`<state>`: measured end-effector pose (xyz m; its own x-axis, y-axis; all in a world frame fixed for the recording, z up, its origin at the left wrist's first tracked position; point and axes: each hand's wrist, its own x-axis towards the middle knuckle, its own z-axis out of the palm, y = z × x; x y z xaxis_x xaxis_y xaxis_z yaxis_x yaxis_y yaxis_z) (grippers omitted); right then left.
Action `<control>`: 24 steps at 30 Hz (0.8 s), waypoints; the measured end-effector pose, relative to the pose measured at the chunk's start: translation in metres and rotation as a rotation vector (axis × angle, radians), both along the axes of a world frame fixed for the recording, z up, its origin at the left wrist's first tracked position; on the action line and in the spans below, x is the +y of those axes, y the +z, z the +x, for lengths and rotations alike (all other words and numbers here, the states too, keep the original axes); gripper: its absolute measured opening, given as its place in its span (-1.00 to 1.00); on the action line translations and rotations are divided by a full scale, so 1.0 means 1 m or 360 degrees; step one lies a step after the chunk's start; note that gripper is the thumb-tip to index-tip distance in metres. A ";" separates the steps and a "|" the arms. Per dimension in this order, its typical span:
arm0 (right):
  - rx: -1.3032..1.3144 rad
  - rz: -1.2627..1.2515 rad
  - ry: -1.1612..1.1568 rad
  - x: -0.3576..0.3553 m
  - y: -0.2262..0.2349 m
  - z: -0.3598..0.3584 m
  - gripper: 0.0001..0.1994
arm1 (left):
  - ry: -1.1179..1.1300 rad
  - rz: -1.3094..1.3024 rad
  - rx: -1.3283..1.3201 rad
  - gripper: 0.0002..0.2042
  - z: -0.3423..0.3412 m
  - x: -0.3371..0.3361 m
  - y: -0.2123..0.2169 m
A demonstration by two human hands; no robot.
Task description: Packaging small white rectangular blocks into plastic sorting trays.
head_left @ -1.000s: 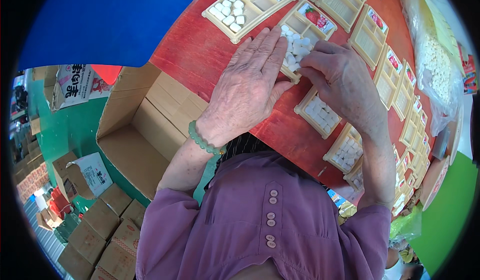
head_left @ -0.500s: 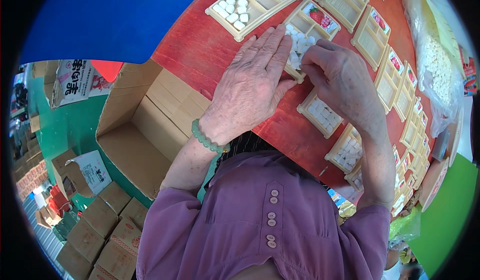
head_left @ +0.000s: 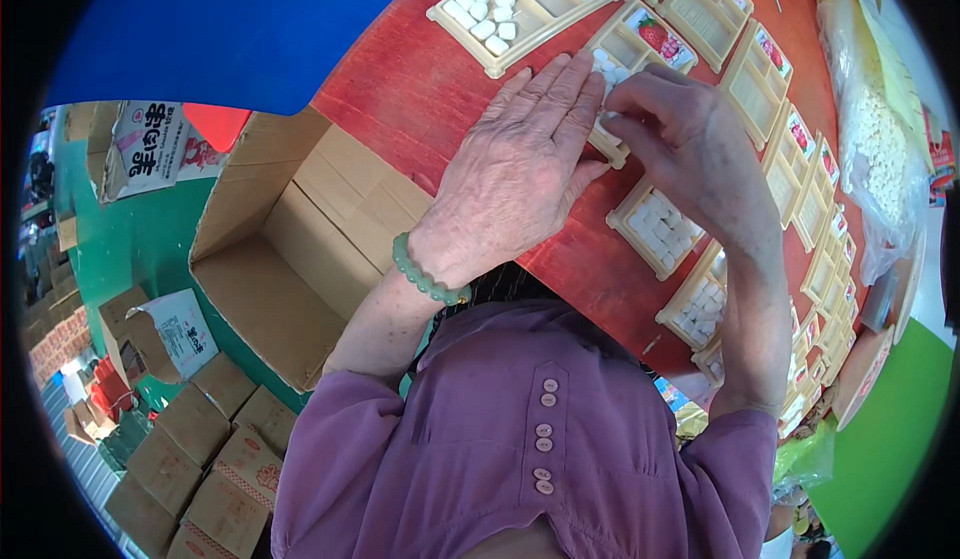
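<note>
I've got the left hand (head_left: 515, 174) lying flat, fingers spread and gripping nothing, palm down on the red table (head_left: 420, 79) and over the near end of a cream plastic compartment tray (head_left: 640, 44); the right hand (head_left: 690, 139) is pinched closed at that tray's near edge, on what I cannot tell. White candy pieces (head_left: 605, 62) sit inside; an open brown cardboard box (head_left: 290, 249) stands off the table's left edge.

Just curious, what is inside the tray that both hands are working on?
The tray holds small white pieces near the fingertips, and a strawberry picture at its far end. The left hand and right hand cover its near part, so the contents there are hidden.
</note>
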<state>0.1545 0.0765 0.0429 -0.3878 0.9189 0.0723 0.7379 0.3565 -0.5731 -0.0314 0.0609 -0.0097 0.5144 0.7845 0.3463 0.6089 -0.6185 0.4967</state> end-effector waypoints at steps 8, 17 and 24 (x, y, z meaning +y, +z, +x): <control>0.0230 -0.0206 -0.0213 0.000 0.001 0.010 -0.91 | 0.0004 0.0001 0.0052 -0.38 0.000 -0.001 0.000; 0.0099 -0.0119 -0.0139 -0.002 0.005 0.007 -0.92 | 0.0014 -0.0004 0.0046 -0.38 0.000 0.000 0.000; 0.0112 -0.0044 -0.0153 -0.005 -0.007 0.002 -0.93 | 0.0007 -0.0005 0.0028 -0.38 0.001 0.000 0.001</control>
